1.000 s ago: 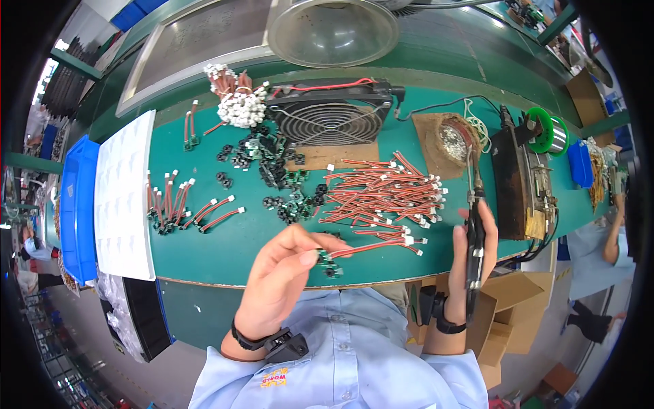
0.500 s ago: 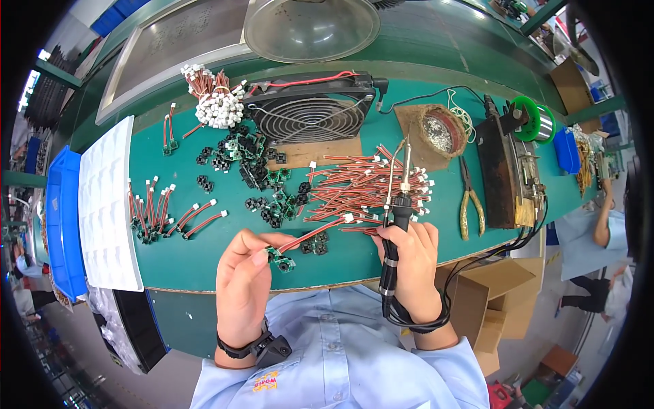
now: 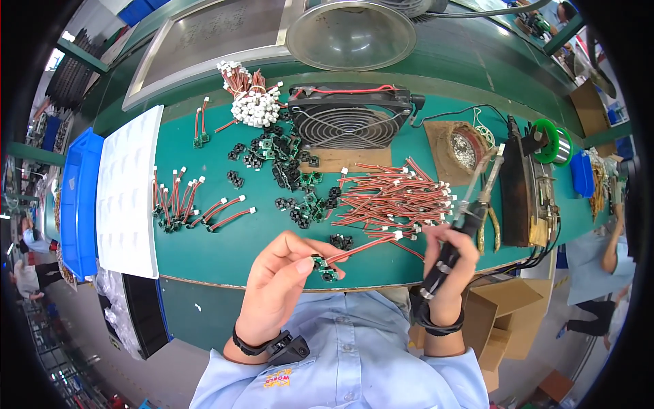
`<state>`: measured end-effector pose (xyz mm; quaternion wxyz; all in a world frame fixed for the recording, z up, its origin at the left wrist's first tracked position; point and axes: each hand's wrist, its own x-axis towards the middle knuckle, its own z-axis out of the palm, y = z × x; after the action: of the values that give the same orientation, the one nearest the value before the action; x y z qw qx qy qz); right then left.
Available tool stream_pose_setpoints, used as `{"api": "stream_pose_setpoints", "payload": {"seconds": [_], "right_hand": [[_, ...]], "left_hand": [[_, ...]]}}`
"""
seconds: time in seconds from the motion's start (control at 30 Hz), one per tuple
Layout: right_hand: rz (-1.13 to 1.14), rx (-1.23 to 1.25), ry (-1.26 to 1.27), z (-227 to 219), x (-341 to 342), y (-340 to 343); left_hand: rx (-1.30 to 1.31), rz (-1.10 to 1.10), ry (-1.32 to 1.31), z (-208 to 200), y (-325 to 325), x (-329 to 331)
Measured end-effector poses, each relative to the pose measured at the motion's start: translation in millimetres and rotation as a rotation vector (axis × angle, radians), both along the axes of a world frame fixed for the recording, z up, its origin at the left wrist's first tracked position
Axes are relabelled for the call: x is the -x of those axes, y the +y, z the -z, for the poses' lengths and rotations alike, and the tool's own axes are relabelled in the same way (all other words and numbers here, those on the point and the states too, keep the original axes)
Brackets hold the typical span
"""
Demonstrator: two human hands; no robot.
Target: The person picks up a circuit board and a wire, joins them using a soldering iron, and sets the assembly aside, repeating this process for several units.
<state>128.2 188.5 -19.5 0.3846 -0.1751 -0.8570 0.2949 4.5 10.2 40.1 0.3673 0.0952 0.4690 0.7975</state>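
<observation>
My left hand pinches a small green circuit board between thumb and fingers near the table's front edge. From that board a red and dark wire lead runs to the right and ends in a white connector. My right hand is wrapped round a black-handled soldering iron, slightly blurred by motion. The iron tilts up to the right, its tip above the pliers and near the round solder pot. Left of the iron lies a heap of loose wire leads with white connectors.
Loose circuit boards lie mid-table before a black fan. Wired boards sit left, near a white tray and blue bin. Yellow-handled pliers, a solder pot and a green solder spool stand right.
The whole view has shifted, so the table things sit further right. My right hand has swung the soldering iron from upright to leaning right. My left hand still pinches the board.
</observation>
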Motion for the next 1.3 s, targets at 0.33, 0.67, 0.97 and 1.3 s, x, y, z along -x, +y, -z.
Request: {"api": "stream_pose_setpoints", "payload": {"seconds": [0.33,0.67,0.97,1.3], "right_hand": [[0.02,0.27,0.207,-41.7,-19.5,-15.6],[-0.305,0.413,0.063,-41.0,-5.6,-28.8],[-0.436,0.76,0.049,-52.1,-1.6,-28.4],[-0.47,0.766,0.057,-60.4,1.3,-35.9]], "left_hand": [[-0.028,0.209,-0.119,1.0,5.2,-2.0],[0.06,0.268,0.116,-3.8,21.8,-15.5],[0.02,0.221,-0.02,5.4,19.8,-15.6],[-0.284,0.363,-0.373,23.7,17.4,-14.8]]}}
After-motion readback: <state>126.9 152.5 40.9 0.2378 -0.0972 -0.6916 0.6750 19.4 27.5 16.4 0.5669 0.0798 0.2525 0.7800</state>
